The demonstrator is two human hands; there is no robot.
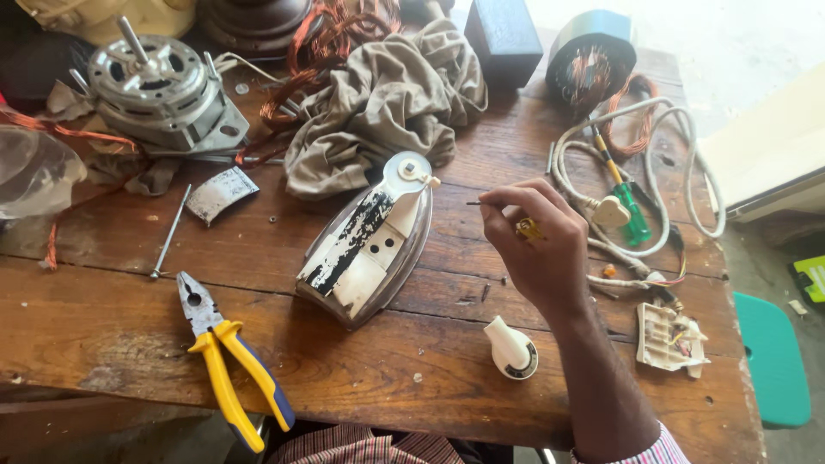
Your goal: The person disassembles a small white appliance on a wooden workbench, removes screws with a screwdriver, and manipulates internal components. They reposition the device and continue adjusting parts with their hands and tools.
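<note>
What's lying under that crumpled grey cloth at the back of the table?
Coppery wire coils poke out from beneath the cloth at its upper-left edge, and the wooden table carries it. Whatever else lies beneath is covered by the folds.

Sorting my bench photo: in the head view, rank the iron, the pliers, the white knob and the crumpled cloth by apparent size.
1. Crumpled cloth
2. Iron
3. Pliers, nearer the camera, so their rank against the iron is unsure
4. White knob
</note>
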